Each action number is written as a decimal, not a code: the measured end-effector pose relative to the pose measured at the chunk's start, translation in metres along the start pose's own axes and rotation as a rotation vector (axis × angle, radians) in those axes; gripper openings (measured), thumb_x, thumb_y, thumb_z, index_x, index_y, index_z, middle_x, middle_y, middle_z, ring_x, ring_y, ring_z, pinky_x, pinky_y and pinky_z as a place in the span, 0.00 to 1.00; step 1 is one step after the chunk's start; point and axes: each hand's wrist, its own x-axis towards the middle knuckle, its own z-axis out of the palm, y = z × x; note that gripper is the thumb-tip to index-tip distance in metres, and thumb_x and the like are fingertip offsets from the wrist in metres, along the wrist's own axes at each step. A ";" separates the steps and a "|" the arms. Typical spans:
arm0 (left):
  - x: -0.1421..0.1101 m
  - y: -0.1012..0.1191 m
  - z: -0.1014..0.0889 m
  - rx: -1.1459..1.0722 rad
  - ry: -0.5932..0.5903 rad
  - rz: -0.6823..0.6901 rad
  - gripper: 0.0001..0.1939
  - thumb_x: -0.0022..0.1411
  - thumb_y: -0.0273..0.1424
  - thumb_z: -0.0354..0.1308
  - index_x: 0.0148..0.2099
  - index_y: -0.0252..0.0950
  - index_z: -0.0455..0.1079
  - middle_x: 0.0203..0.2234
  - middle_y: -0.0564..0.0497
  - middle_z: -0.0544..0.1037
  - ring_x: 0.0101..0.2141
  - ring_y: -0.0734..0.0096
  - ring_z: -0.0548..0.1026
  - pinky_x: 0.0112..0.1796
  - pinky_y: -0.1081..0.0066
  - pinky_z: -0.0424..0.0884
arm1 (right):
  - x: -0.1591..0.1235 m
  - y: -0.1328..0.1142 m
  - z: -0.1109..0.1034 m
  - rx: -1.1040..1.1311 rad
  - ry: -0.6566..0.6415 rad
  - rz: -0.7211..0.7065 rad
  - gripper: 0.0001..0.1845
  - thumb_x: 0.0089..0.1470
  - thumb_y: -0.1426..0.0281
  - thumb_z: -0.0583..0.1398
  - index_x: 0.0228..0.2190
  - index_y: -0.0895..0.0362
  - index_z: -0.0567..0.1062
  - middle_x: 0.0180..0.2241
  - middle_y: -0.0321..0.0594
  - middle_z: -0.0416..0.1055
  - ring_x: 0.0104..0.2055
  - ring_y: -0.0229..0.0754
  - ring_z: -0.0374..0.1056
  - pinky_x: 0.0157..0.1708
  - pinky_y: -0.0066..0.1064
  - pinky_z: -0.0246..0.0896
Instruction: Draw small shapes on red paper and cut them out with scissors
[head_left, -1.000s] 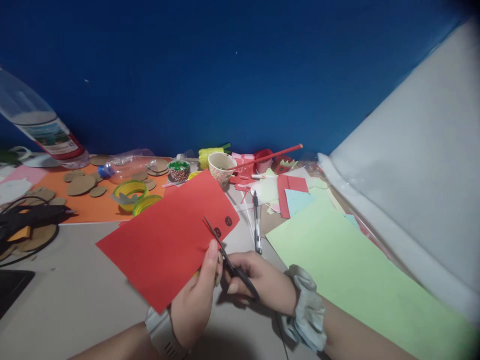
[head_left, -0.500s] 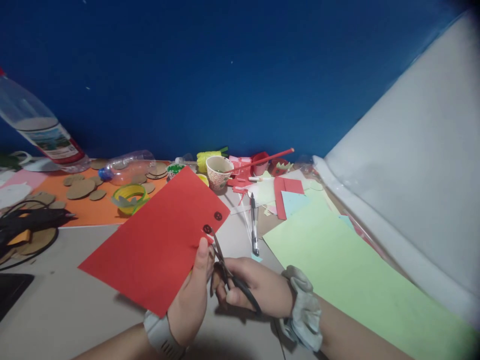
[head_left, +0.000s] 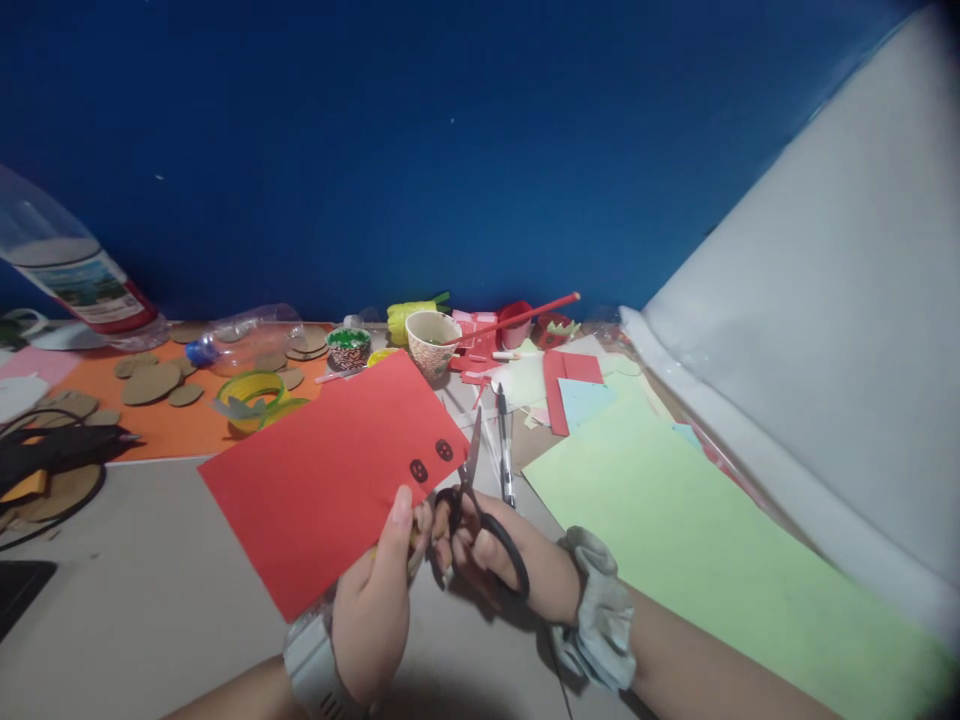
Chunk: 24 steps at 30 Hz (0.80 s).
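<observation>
My left hand (head_left: 375,590) grips a sheet of red paper (head_left: 322,470) by its lower right edge, thumb on top. Two small black drawn shapes (head_left: 418,470) mark the paper near its right corner. In my right hand (head_left: 502,550) is a pair of scissors (head_left: 469,475) with black handles, my fingers through the loops. The blades point up, a little apart, beside the paper's right edge close to the drawn shapes. Part of the left hand's fingers is hidden behind the paper.
Behind the paper stand a patterned paper cup (head_left: 433,345) and a small cup of green paint (head_left: 349,348). A pen (head_left: 505,445) lies beside light green paper (head_left: 675,510). To the left are cardboard discs (head_left: 150,384), yellow-green tape (head_left: 255,400), a glue gun (head_left: 67,445) and a large bottle (head_left: 86,280).
The red paper has turned clockwise and tipped flatter in my left hand. The scissors have swung more upright and moved right, from below the drawn shapes to the paper's right corner.
</observation>
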 end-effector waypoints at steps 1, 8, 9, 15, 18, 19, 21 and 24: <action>-0.001 0.000 0.001 -0.004 -0.004 -0.009 0.21 0.58 0.48 0.58 0.22 0.37 0.70 0.21 0.49 0.76 0.28 0.65 0.75 0.36 0.69 0.75 | 0.000 0.000 0.000 -0.002 -0.002 -0.001 0.31 0.55 0.41 0.50 0.34 0.58 0.65 0.27 0.34 0.60 0.20 0.30 0.54 0.18 0.24 0.52; 0.006 -0.006 -0.003 -0.005 -0.027 -0.115 0.23 0.54 0.50 0.59 0.20 0.37 0.69 0.18 0.49 0.74 0.27 0.64 0.75 0.33 0.69 0.75 | 0.000 -0.002 0.000 -0.005 -0.033 -0.011 0.31 0.54 0.41 0.51 0.35 0.59 0.65 0.28 0.36 0.62 0.21 0.30 0.54 0.17 0.22 0.52; 0.007 -0.007 -0.004 -0.008 -0.032 -0.136 0.23 0.54 0.51 0.59 0.21 0.37 0.70 0.18 0.49 0.74 0.27 0.63 0.75 0.33 0.69 0.75 | 0.000 -0.002 0.001 -0.001 -0.036 -0.012 0.31 0.54 0.41 0.50 0.35 0.59 0.65 0.28 0.36 0.62 0.21 0.30 0.54 0.17 0.22 0.51; 0.006 -0.008 -0.003 -0.004 0.001 -0.132 0.22 0.54 0.50 0.59 0.21 0.38 0.69 0.19 0.49 0.74 0.28 0.63 0.75 0.33 0.69 0.75 | -0.001 0.001 0.002 0.029 -0.026 -0.024 0.30 0.55 0.42 0.51 0.35 0.58 0.64 0.29 0.36 0.61 0.20 0.29 0.53 0.15 0.21 0.49; 0.006 -0.006 -0.002 0.003 -0.023 -0.126 0.23 0.54 0.51 0.58 0.20 0.38 0.67 0.19 0.50 0.73 0.27 0.65 0.74 0.32 0.69 0.75 | -0.002 0.001 0.002 0.037 -0.030 -0.017 0.30 0.55 0.42 0.51 0.35 0.58 0.63 0.28 0.36 0.61 0.20 0.29 0.53 0.15 0.21 0.49; 0.006 -0.005 -0.001 0.000 -0.023 -0.121 0.23 0.54 0.51 0.58 0.20 0.38 0.67 0.19 0.51 0.73 0.27 0.65 0.74 0.33 0.70 0.74 | -0.002 0.001 0.002 0.039 -0.030 -0.017 0.30 0.55 0.42 0.51 0.35 0.58 0.63 0.28 0.36 0.61 0.20 0.28 0.53 0.15 0.21 0.49; 0.006 -0.004 -0.001 -0.007 -0.001 -0.103 0.23 0.54 0.50 0.59 0.20 0.38 0.66 0.19 0.51 0.73 0.27 0.66 0.74 0.34 0.70 0.74 | -0.002 0.002 0.002 0.045 -0.032 -0.013 0.30 0.55 0.42 0.51 0.35 0.58 0.63 0.27 0.35 0.60 0.20 0.29 0.52 0.15 0.21 0.48; 0.006 -0.004 -0.001 -0.007 0.029 -0.067 0.22 0.54 0.49 0.60 0.20 0.38 0.65 0.18 0.52 0.72 0.24 0.68 0.72 0.32 0.71 0.73 | -0.001 0.002 0.002 0.049 -0.016 -0.001 0.30 0.54 0.41 0.51 0.32 0.58 0.62 0.25 0.33 0.59 0.20 0.29 0.51 0.16 0.22 0.48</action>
